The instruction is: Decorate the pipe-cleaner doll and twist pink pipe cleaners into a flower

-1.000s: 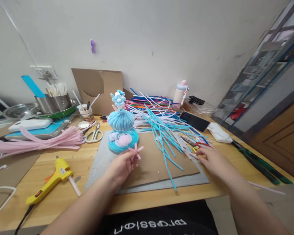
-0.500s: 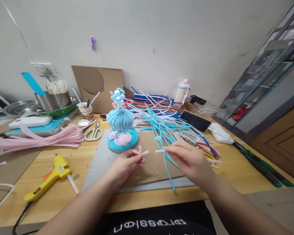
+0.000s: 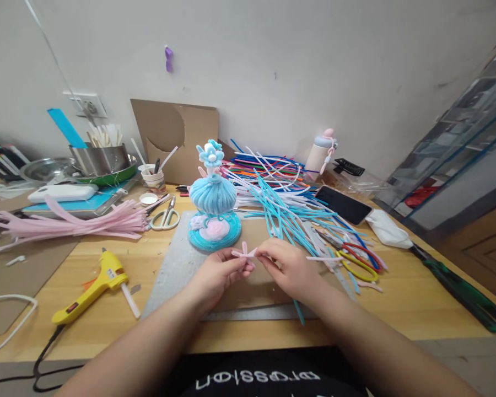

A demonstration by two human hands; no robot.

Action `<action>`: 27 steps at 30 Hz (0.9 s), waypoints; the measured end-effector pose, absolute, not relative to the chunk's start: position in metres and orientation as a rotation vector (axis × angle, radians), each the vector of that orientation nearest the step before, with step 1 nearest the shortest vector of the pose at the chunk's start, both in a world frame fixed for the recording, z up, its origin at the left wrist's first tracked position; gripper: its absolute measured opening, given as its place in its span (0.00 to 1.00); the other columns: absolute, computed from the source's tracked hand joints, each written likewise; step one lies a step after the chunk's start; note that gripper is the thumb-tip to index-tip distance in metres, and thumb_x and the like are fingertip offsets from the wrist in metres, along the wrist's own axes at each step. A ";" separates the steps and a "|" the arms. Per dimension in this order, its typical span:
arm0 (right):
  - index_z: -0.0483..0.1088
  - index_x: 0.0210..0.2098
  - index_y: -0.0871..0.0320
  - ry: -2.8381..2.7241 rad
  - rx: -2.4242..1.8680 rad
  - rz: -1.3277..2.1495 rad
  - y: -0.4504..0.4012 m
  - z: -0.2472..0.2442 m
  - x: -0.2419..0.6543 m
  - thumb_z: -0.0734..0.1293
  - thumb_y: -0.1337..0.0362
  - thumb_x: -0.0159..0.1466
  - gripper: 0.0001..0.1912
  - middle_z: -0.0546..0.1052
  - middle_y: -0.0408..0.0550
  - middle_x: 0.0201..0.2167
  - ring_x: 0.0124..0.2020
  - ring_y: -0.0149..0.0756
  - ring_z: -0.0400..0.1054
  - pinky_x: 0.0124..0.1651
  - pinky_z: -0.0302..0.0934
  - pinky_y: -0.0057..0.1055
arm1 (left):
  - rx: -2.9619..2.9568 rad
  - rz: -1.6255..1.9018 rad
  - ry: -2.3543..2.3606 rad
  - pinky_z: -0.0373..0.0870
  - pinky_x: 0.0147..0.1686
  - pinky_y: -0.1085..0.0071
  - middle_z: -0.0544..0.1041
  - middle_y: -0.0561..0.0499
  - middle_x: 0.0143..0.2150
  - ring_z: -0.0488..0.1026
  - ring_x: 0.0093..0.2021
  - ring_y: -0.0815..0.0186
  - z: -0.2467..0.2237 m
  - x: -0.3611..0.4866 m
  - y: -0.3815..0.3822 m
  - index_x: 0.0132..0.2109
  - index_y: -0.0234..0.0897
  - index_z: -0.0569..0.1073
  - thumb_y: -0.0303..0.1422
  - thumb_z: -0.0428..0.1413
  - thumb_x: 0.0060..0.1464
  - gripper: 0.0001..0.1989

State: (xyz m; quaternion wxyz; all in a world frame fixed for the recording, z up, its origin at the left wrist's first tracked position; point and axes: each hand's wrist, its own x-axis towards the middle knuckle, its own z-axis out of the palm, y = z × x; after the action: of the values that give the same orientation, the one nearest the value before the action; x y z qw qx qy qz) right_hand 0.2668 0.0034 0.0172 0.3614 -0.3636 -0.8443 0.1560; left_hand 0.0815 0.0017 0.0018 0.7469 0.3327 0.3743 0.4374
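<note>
My left hand is closed, pinching a small pink pipe-cleaner shape with several looped petals. Close beside it, my right hand is closed too, its fingertips meeting the right side of that shape. A pale pink pipe cleaner sticks out to the right from behind this hand; its other end is hidden among the fingers. Just beyond my hands stands a pipe-cleaner figure with a blue puffed skirt and flowers on top, on a round blue base.
A yellow glue gun and pink pipe cleaners lie left, scissors behind them. Blue pipe cleaners spread behind my right hand. Red-and-yellow-handled pliers, a phone and green-handled cutters lie right.
My right hand has moved left, bringing the pipe cleaner up to the petal shape in my left hand. The view has shifted slightly, so the table appears farther right.
</note>
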 end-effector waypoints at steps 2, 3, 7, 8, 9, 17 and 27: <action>0.69 0.37 0.56 -2.152 -0.897 0.428 0.003 0.017 0.267 0.59 0.71 0.64 0.08 0.72 0.48 0.35 0.39 0.36 0.67 0.41 0.61 0.32 | 0.675 0.990 0.820 0.71 0.35 0.76 0.78 0.49 0.29 0.75 0.31 0.70 0.002 0.082 0.003 0.31 0.30 0.74 0.28 0.66 0.40 0.10; 0.69 0.36 0.56 -2.145 -0.894 0.433 0.002 0.016 0.267 0.59 0.72 0.64 0.09 0.71 0.49 0.36 0.39 0.36 0.66 0.41 0.61 0.33 | 0.658 1.004 0.818 0.71 0.35 0.76 0.78 0.48 0.29 0.75 0.31 0.70 0.003 0.082 0.003 0.30 0.30 0.74 0.27 0.66 0.39 0.10; 0.69 0.37 0.55 -2.136 -0.906 0.393 0.001 0.012 0.267 0.58 0.72 0.64 0.10 0.69 0.49 0.37 0.39 0.37 0.65 0.41 0.62 0.34 | 0.671 0.997 0.802 0.72 0.37 0.74 0.79 0.47 0.33 0.77 0.34 0.67 0.005 0.082 0.003 0.31 0.31 0.74 0.26 0.66 0.39 0.10; 0.69 0.38 0.55 -2.137 -0.906 0.378 0.001 0.011 0.267 0.58 0.72 0.64 0.10 0.69 0.49 0.37 0.39 0.37 0.65 0.42 0.62 0.34 | 0.684 0.990 0.796 0.72 0.38 0.74 0.79 0.47 0.33 0.77 0.35 0.67 0.005 0.082 0.003 0.32 0.30 0.74 0.26 0.66 0.40 0.10; 0.69 0.39 0.55 -2.138 -0.903 0.364 0.001 0.011 0.267 0.58 0.72 0.65 0.10 0.69 0.49 0.37 0.40 0.37 0.66 0.42 0.62 0.34 | 0.693 0.984 0.792 0.72 0.38 0.74 0.79 0.47 0.33 0.77 0.35 0.67 0.005 0.082 0.003 0.32 0.30 0.75 0.25 0.66 0.40 0.10; 0.70 0.41 0.55 -2.165 -0.877 0.201 -0.002 0.008 0.264 0.58 0.72 0.65 0.11 0.71 0.50 0.37 0.41 0.37 0.66 0.44 0.62 0.36 | 0.708 0.985 0.785 0.72 0.38 0.77 0.79 0.47 0.33 0.77 0.35 0.68 0.004 0.082 0.003 0.33 0.28 0.76 0.27 0.66 0.40 0.10; 0.70 0.37 0.57 -2.253 -0.975 -0.091 -0.010 0.026 0.273 0.59 0.71 0.65 0.09 0.75 0.50 0.36 0.39 0.39 0.67 0.43 0.61 0.35 | 0.546 1.039 0.852 0.73 0.30 0.80 0.78 0.47 0.27 0.76 0.29 0.71 0.009 0.080 0.004 0.30 0.28 0.73 0.23 0.58 0.51 0.02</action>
State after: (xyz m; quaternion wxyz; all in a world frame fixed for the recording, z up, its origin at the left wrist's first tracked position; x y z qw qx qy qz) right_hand 0.2726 -0.0105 0.0258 0.3357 -0.3737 -0.8640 -0.0349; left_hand 0.0802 0.0039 0.0093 0.7483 0.2498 0.3896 0.4753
